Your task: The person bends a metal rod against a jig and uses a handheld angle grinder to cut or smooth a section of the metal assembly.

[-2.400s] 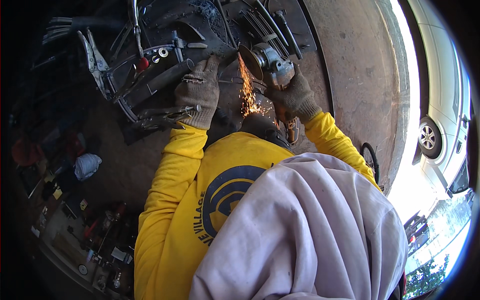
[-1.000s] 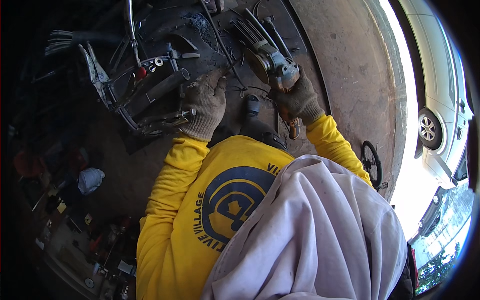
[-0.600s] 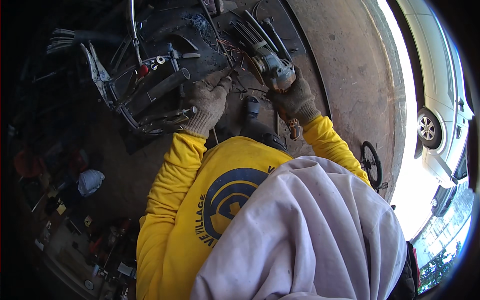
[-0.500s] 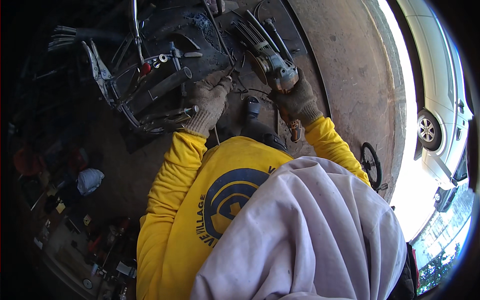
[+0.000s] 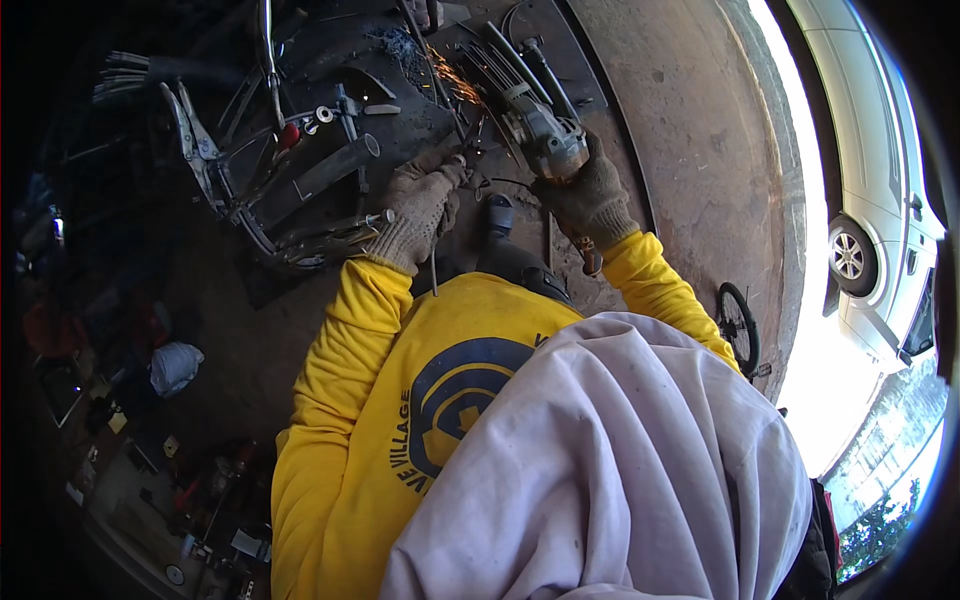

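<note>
My right hand [image 5: 588,195], in a grey-brown work glove, is wrapped round an angle grinder [image 5: 548,128]. Its disc is turned almost edge-on at the grinder's left side. Orange sparks [image 5: 457,82] fly from beside it, up and to the left. My left hand [image 5: 412,210], gloved too, is closed on a thin metal rod [image 5: 433,272], whose lower end shows below the glove. The exact spot where the disc meets metal is hard to make out.
Left of my left hand lie locking pliers [image 5: 203,150], a metal tube [image 5: 335,170] and bent metal pieces on the dark work surface. A hammer [image 5: 550,75] rests beyond the grinder. A bicycle wheel [image 5: 740,328] and a parked silver vehicle [image 5: 885,180] are to the right.
Sparks have appeared beside the grinder. The grinder has turned, so its disc shows more edge-on, and shifted slightly left. My left hand has stayed nearly in place.
</note>
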### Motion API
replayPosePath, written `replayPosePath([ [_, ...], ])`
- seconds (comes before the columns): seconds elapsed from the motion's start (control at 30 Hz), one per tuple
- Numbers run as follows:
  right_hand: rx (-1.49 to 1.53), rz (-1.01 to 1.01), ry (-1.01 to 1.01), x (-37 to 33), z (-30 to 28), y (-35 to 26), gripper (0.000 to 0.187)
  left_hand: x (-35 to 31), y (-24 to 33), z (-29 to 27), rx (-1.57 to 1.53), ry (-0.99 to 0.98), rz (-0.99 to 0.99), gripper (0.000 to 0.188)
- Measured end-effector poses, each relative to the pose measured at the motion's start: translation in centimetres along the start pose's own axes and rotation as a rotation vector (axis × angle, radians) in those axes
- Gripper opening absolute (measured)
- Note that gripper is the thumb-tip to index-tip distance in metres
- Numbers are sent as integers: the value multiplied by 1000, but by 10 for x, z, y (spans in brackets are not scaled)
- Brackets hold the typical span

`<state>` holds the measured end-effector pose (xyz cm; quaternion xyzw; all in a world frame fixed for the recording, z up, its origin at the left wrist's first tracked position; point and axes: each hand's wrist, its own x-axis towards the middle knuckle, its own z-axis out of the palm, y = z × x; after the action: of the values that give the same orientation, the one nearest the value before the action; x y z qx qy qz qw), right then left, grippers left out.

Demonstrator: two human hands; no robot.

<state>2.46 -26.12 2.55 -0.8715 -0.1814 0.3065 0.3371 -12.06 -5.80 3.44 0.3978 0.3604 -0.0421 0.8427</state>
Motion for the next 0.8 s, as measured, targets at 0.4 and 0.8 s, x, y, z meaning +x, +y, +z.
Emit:
replayPosePath([
  [0.4, 15, 16, -34, -1, -3, -3, 98, 3, -3, -3, 23, 22, -88, 19],
  [0.8, 51, 54, -5, -5, 0, 3, 97, 1, -9, -15, -160, -118, -99, 11],
])
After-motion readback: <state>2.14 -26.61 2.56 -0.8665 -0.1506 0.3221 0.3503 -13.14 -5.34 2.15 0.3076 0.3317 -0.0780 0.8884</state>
